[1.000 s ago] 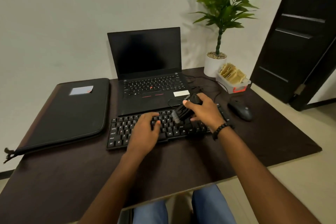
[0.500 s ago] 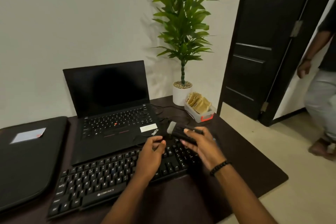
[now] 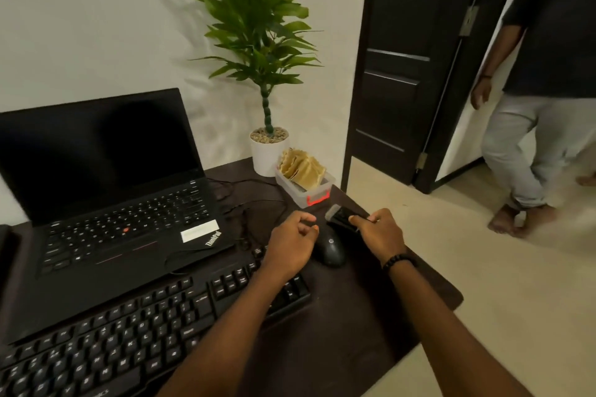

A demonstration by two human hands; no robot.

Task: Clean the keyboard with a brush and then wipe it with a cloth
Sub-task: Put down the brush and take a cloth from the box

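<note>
Black brush (image 3: 342, 218) gripped in right hand (image 3: 380, 235) fingers, left hand (image 3: 292, 246) loosely curled, empty, over keyboard (image 3: 154, 329) rt end.

Soft, even indoor light fills the room — no hard glare. The plant (image 3: 254, 26) throws faint, feathery shadows on the pale wall (image 3: 96, 16) behind it. The laptop (image 3: 106, 190) screen reads flat black. Motion blur smears the leaves and the keyboard (image 3: 135, 345) keys near the lower left corner — the door (image 3: 409, 64) frame bows with wide-angle distortion.
</note>
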